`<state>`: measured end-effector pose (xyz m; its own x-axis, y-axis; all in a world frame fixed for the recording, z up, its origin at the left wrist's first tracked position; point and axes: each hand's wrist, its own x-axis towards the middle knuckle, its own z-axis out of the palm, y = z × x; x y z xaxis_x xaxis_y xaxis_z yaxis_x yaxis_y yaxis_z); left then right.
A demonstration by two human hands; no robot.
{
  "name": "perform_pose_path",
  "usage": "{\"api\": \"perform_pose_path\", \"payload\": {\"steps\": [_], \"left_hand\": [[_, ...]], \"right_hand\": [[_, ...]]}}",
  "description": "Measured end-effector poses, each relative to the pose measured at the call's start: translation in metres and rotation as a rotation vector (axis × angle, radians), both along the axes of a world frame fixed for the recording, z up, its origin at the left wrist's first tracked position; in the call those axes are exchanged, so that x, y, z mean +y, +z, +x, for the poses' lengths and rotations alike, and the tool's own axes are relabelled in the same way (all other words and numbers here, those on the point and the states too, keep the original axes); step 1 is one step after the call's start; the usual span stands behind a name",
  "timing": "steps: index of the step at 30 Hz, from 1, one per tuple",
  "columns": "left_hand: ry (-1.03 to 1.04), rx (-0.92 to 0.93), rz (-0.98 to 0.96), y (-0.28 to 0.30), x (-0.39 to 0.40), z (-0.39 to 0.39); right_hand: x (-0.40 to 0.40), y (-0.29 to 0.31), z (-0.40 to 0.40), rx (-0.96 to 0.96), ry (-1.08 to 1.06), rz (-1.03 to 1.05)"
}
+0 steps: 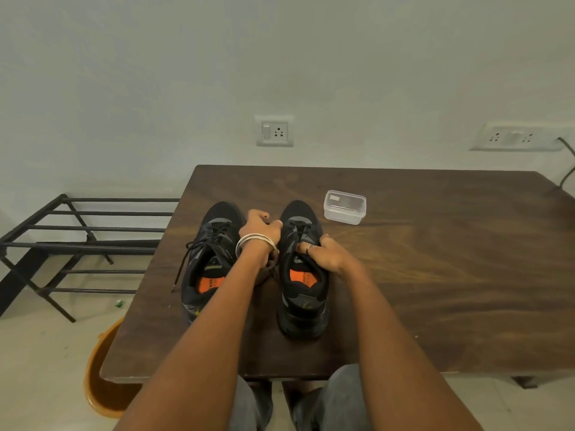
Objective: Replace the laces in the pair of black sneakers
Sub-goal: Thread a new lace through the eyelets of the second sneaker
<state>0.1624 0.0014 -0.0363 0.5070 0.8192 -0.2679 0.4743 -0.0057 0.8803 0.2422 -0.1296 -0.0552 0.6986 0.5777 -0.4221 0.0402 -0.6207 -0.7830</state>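
Two black sneakers with orange insoles stand side by side on the dark wooden table (435, 259), toes pointing away from me. The left sneaker (208, 262) has black laces hanging loose over its left side. The right sneaker (301, 275) sits between my hands. My left hand (259, 227), with bangles at the wrist, is curled and pinches the black lace (297, 227) near the toe end of the right sneaker. My right hand (326, 255) grips the right side of that sneaker at its lace area, fingers curled over the upper.
A clear plastic lidded box (344, 206) sits on the table beyond the right sneaker. A black metal rack (77, 244) stands on the floor to the left. An orange tub (99, 377) is under the table's left corner. Wall sockets are behind.
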Motion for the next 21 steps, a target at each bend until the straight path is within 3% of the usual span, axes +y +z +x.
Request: {"api": "perform_pose_path", "payload": {"steps": [3,9,15,18,21], "left_hand": [[-0.122,0.267,0.228,0.0,0.0,0.001],[-0.203,0.39,0.213,0.003,-0.003,-0.001],[-0.215,0.358,0.223,-0.001,0.001,-0.003],[-0.205,0.333,0.321,0.008,-0.001,-0.001],[-0.171,0.314,0.436,0.024,-0.005,0.0]], "right_hand": [[-0.001,0.002,-0.001,-0.014,0.013,-0.001],[-0.003,0.009,-0.003,-0.019,0.006,-0.013],[-0.004,0.024,0.001,-0.093,0.064,-0.098],[-0.002,0.042,0.002,-0.26,0.048,-0.053],[0.0,0.055,0.002,-0.444,-0.109,0.051]]}}
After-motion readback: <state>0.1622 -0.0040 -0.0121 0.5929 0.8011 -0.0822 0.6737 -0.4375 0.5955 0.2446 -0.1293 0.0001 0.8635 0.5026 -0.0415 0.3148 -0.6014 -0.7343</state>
